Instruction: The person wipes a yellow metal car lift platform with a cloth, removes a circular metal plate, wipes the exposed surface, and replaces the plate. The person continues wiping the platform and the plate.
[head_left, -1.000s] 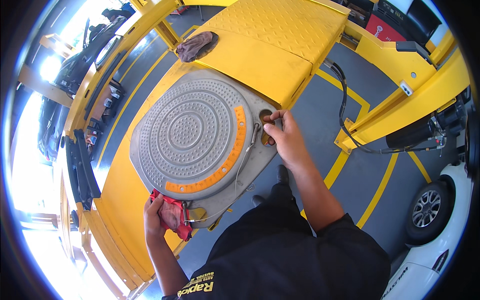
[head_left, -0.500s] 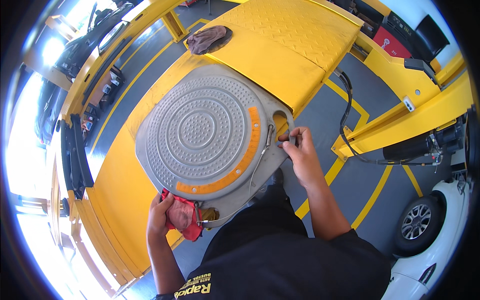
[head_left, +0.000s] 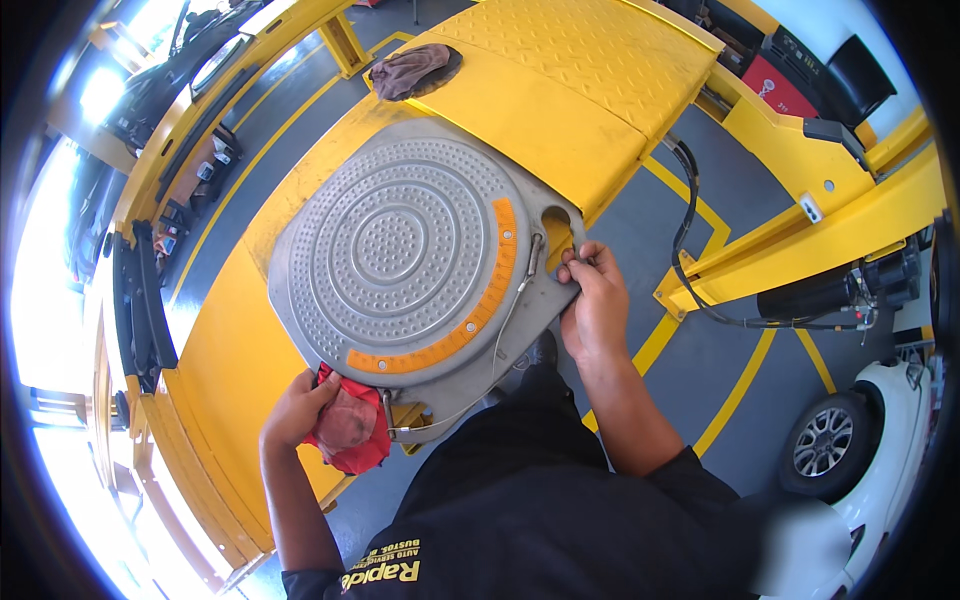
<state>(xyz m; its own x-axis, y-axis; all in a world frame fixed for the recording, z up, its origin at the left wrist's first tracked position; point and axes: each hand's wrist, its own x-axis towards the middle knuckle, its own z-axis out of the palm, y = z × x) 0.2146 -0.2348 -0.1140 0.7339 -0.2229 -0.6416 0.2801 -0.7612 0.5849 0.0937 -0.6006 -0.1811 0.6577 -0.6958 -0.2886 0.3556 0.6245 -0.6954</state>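
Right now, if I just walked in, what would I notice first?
Probably the big bumpy grey turning plate in the middle, with a curved orange scale along its lower-right side. Next, the bright red cloth in the left hand, by the plate's lower-left edge, and the yellow platform behind it.

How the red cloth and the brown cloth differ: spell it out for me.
Colour: the red cloth is bright red with a dull pinkish patch, while the brown cloth is dark and muted. State: the red cloth is held in the left hand; the brown cloth lies untouched on the yellow platform. Both look crumpled.
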